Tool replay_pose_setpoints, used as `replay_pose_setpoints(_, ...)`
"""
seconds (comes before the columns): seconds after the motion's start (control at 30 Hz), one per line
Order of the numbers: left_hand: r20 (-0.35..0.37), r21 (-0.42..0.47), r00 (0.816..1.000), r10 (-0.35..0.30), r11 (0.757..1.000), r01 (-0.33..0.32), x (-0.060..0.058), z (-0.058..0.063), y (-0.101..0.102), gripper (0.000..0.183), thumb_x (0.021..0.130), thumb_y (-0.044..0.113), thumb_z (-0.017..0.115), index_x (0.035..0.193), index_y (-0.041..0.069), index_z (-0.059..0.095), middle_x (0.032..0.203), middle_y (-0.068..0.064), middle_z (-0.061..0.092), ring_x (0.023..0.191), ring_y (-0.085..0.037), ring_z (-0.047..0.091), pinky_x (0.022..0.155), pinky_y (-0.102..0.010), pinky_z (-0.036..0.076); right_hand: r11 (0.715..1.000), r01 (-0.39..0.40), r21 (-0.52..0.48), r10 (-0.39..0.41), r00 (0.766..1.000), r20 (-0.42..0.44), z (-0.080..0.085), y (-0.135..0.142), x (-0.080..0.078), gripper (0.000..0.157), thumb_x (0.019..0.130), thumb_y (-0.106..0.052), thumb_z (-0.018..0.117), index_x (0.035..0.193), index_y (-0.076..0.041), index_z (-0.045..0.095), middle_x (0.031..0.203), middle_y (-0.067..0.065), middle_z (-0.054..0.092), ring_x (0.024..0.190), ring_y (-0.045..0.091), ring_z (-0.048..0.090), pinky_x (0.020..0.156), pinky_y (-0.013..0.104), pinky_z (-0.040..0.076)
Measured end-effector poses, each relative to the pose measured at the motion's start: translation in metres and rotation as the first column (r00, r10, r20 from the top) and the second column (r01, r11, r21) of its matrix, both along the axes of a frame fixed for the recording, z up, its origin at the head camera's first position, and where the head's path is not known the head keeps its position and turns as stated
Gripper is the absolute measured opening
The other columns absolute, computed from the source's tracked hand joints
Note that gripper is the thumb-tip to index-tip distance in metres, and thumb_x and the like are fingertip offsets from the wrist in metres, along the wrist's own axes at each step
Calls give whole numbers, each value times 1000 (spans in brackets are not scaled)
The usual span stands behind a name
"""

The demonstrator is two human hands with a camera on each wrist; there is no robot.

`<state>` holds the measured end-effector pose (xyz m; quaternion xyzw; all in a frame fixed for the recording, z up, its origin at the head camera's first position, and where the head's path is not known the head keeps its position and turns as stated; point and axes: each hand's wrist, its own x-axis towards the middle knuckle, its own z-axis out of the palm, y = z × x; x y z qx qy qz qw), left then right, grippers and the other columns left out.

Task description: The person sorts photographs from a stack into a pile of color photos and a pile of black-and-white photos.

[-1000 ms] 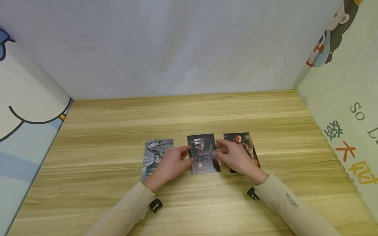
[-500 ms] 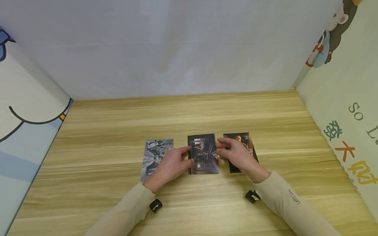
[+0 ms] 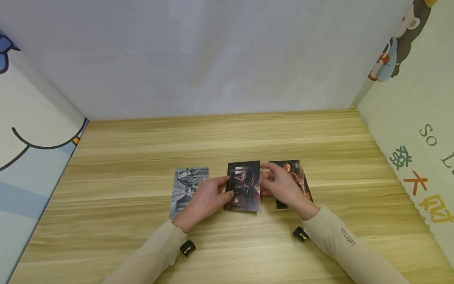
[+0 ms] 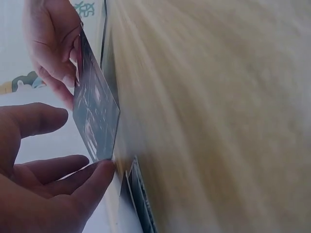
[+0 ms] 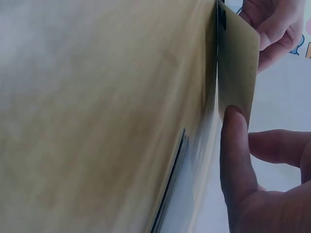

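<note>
In the head view a dark photo card [image 3: 243, 185] lies between both hands, its right side raised off the table. The right hand [image 3: 281, 185] pinches its right edge; in the right wrist view one fingertip presses the card's pale underside [image 5: 238, 73]. The left hand [image 3: 207, 195] holds the left edge by its thumb and fingers. A fingertip [image 4: 104, 170] meets the card's corner in the left wrist view. A grey photo card [image 3: 184, 185] lies partly under the left hand, and a dark card with a reddish figure [image 3: 292, 167] partly under the right.
The light wood-grain table [image 3: 227, 138] ends at a pale back wall [image 3: 213, 59]. Printed side panels stand left [image 3: 35, 177] and right [image 3: 408, 126]. Layered card edges show in the left wrist view [image 4: 141, 199] and right wrist view [image 5: 171, 184].
The middle card lay flat; now its right side is lifted and it is tilted. The right hand has shifted slightly, its fingers now under that edge. The left hand has barely moved.
</note>
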<state>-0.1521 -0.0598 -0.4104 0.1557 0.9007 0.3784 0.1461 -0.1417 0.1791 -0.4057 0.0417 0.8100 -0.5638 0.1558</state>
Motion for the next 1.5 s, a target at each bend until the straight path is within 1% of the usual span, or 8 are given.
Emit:
replay_pose_setpoints(0.07,-5,13,1000,5,1000,-5,1,0,0,54,92,18,72,142,0,60,95,-9,68,76,-15,58,68,-33,51,1000,12,-24,-12,1000,3,0,1,0,53,104,1,53,154,3,39,116,24,63,90,25,70,77,38,63)
replay_pose_setpoints(0.1,-6,25,1000,8,1000,-8,1,-1,1,55,92,18,72,142,0,60,109,-13,70,87,-19,65,77,-36,56,999,20,-31,-20,1000,1,1,2,0,53,103,2,53,154,3,39,115,24,63,89,24,70,77,38,63)
replay_pose_setpoints(0.17,-3,45,1000,17,999,-16,1,-1,2,55,93,16,72,144,-2,58,133,-19,64,108,-28,68,92,-43,58,998,36,-42,-36,999,0,1,4,0,53,103,3,54,154,4,40,112,23,64,86,21,70,76,37,63)
replay_pose_setpoints(0.23,7,71,1000,27,997,-27,1,-1,3,56,94,13,71,145,-3,55,141,-21,59,116,-33,67,97,-44,57,998,47,-47,-47,999,1,1,6,0,53,103,3,54,154,3,40,111,22,64,84,20,69,76,36,63)
replay_pose_setpoints(0.67,-65,101,997,29,995,-22,0,-3,12,55,88,-5,68,142,-8,57,117,-15,70,99,-25,73,83,-36,61,999,33,-33,-34,999,-32,6,19,5,54,101,4,54,154,3,42,108,19,66,86,18,68,77,35,63)
replay_pose_setpoints(1.0,-56,175,997,60,983,-50,1,-5,18,56,88,-5,67,143,-6,57,114,-12,72,96,-21,74,78,-29,61,999,32,-12,-33,994,-106,8,28,5,47,101,2,57,146,7,50,99,17,68,84,17,68,76,30,62)
replay_pose_setpoints(1.17,-63,205,996,67,977,-53,2,-5,22,56,88,-4,66,143,-5,57,113,-12,71,95,-21,74,77,-27,60,999,25,37,-18,985,-172,11,33,9,46,100,1,61,145,8,52,94,17,69,81,18,69,73,29,62)
replay_pose_setpoints(1.5,-64,247,995,72,968,-54,5,-6,36,55,87,-5,68,142,-6,58,113,-13,70,95,-23,74,76,-25,60,995,21,102,3,974,-225,10,45,13,47,98,3,60,145,9,52,97,18,68,83,23,69,73,27,61)
